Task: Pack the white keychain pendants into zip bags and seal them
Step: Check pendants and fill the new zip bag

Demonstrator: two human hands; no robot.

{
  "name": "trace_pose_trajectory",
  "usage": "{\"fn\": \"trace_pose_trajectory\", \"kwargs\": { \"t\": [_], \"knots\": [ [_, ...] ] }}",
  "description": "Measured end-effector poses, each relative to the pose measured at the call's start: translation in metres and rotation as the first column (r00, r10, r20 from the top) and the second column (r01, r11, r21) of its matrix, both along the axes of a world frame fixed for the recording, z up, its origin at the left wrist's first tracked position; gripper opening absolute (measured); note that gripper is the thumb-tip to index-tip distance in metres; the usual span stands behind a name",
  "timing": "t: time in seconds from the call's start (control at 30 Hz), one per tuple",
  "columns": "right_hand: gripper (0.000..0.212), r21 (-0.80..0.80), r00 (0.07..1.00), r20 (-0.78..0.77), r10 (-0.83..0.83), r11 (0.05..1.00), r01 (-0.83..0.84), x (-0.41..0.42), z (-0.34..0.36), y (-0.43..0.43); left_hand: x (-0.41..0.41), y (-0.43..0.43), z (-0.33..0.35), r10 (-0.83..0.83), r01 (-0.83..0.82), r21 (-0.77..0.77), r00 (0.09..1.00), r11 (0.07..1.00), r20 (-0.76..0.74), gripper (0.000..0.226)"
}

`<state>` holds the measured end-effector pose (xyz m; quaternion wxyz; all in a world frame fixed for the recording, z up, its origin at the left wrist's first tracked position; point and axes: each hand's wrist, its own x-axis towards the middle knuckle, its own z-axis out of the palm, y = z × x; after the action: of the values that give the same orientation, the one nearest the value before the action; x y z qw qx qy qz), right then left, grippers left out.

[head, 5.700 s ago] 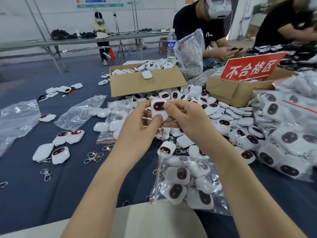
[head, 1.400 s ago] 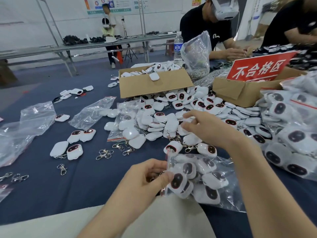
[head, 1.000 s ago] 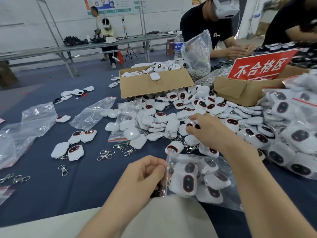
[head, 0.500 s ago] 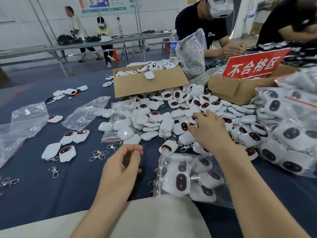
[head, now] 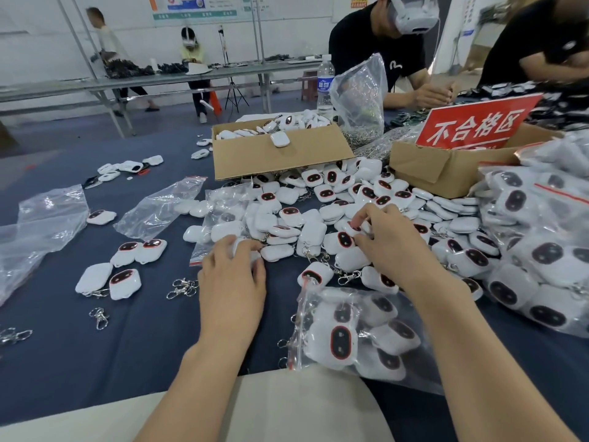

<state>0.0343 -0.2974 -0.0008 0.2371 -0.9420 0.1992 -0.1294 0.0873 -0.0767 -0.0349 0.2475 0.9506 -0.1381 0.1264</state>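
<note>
White keychain pendants (head: pixel 331 215) lie heaped loose on the dark cloth just beyond the zip bag (head: pixel 360 333). The bag rests part-filled nearest the person, its red-striped mouth turned to the left and apparently unsealed (metal clips poke out along it). Beyond the bag and to its left, the left hand (head: pixel 232 282) curls its fingers over one pendant (head: pixel 239 242) at the heap's edge. Directly beyond the bag, the right hand (head: pixel 392 247) pinches another between thumb and fingertips. Step in hand, as judged: gathering pieces to load. To do it well, lift each pendant free of its neighbours' clips before carrying it, since the clasps may snag and drag others. Feed it body first into the mouth, tuck every clip inside, then press the strip shut along its whole length.
</note>
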Motion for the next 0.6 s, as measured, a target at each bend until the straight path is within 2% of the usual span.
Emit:
{"fn": "trace_pose_trajectory", "kwargs": {
  "t": [0.13, 0.37, 0.47, 0.53, 0.6],
  "knots": [
    [0.015, 0.004, 0.999, 0.044, 0.016, 1.0, -0.017, 0.002, 0.005, 0.003, -0.001, 0.0, 0.001, -0.014, 0.017, -0.093, 0.999, 0.996, 0.03, 0.026],
    [0.024, 0.074, 0.969, 0.246, 0.035, 0.996, -0.055, 0.003, 0.016, 0.004, -0.004, 0.0, 0.005, 0.005, 0.006, -0.119, 0.996, 0.993, 0.094, 0.035],
    [0.034, 0.146, 0.958, 0.281, 0.047, 0.985, -0.092, 0.003, 0.022, 0.008, -0.005, -0.001, 0.01, 0.018, 0.009, -0.26, 0.995, 0.966, 0.102, 0.038],
    [0.032, 0.163, 0.961, 0.269, 0.068, 0.98, -0.116, 0.004, 0.023, 0.009, -0.006, -0.001, 0.008, 0.008, 0.017, -0.396, 0.998, 0.918, 0.061, 0.042],
    [0.027, 0.18, 0.965, 0.236, 0.11, 0.971, -0.155, 0.006, 0.022, 0.009, -0.006, 0.0, 0.006, -0.015, 0.029, -0.46, 0.999, 0.888, 0.032, 0.042]
  ]
}}
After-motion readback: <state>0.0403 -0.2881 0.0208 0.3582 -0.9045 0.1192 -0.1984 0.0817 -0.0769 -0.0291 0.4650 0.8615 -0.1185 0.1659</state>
